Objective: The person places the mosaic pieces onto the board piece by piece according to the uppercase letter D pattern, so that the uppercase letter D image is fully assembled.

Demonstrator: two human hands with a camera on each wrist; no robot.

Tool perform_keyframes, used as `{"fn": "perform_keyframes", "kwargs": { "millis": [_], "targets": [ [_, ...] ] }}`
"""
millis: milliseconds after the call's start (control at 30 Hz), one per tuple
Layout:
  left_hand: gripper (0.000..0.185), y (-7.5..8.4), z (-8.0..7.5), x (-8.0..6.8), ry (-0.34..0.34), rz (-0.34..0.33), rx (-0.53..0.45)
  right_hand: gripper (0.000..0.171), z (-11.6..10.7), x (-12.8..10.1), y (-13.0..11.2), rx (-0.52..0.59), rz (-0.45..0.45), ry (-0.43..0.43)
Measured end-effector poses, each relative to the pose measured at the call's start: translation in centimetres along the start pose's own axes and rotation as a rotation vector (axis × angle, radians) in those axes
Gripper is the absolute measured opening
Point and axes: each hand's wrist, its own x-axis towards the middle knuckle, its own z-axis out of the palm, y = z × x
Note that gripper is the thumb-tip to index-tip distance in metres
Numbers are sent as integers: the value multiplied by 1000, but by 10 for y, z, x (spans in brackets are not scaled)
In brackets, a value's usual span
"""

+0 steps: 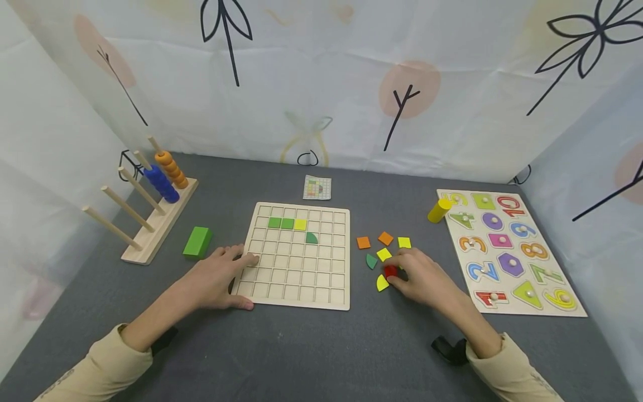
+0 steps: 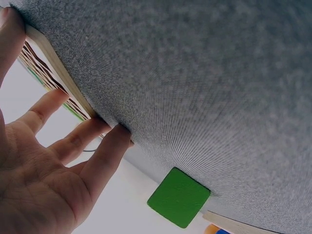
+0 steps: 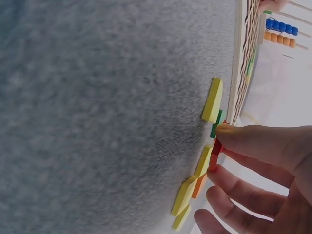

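Note:
My left hand (image 1: 216,279) rests at the left edge of a wooden grid board (image 1: 296,279), its fingers spread and fairly straight, the thumb by the near corner. In the board's upper cells lie two green squares (image 1: 281,223), a yellow square (image 1: 300,224) and a green quarter-circle (image 1: 311,238). To the right of the board, my right hand (image 1: 419,277) pinches a red tile (image 3: 215,155) between thumb and fingers. Around it are loose tiles: orange squares (image 1: 364,243), yellow squares (image 1: 404,242), a green quarter-circle (image 1: 371,261) and a yellow quarter-circle (image 1: 382,283).
A green block (image 1: 198,242) lies left of the board, before a wooden peg stand (image 1: 150,234) with blue and orange beads. Behind the board is a small pattern card (image 1: 317,188). A yellow cylinder (image 1: 439,210) stands by a number puzzle (image 1: 512,257) on the right.

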Motion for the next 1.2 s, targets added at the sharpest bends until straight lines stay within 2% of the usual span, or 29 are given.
{"fn": "perform_keyframes", "kwargs": {
  "millis": [200, 567, 767, 900, 1033, 1200],
  "targets": [
    [91, 1, 0, -1, -5, -6, -1, 22, -1, 7, -8, 8, 1, 6],
    [92, 1, 0, 0, -12, -7, 4, 14, 3, 27, -29, 15, -51, -2],
    [91, 0, -1, -1, -8, -3, -13, 6, 5, 42, -42, 23, -111, -9],
    [91, 1, -1, -1, -4, -2, -16, 7, 8, 52, -50, 36, -115, -8],
    [91, 1, -2, -1, -4, -2, -16, 15, 13, 60, -59, 47, -108, -6],
    [91, 2, -2, -1, -4, -6, -12, 12, 19, 70, -68, 54, -133, -8]
  ]
}}
